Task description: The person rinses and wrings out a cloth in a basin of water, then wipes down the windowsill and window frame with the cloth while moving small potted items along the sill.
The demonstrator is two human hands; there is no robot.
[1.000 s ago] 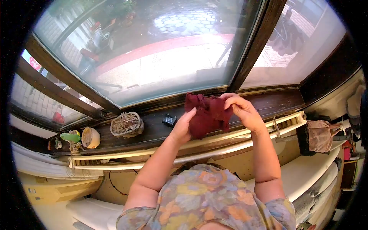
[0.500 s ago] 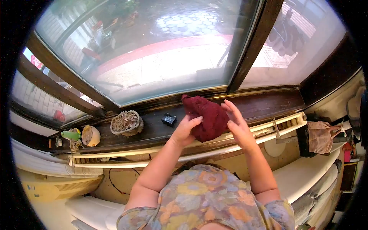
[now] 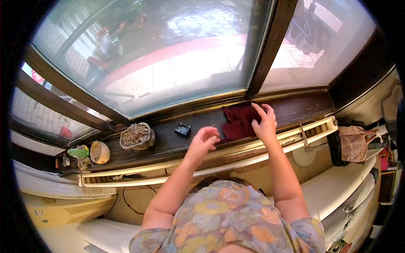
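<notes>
A dark red cloth, seemingly knitted or fuzzy, lies spread on the dark wooden sill below the window. Just left of it, my left hand hangs with loosely curled fingers and nothing in them. My right hand is at the cloth's right edge, thumb and fingers apart; whether the fingertips touch the fabric I cannot tell. A small black box-like object sits on the sill to the left of my left hand.
Further left on the sill stand a pot with a dried plant, a round pale pot and a green figure. A cream radiator runs along the sill's front. At right hangs a brown bag.
The bunched red cloth has left both hands and now lies flatter on the sill. My left hand has drawn away from it to the left. The view has shifted slightly.
</notes>
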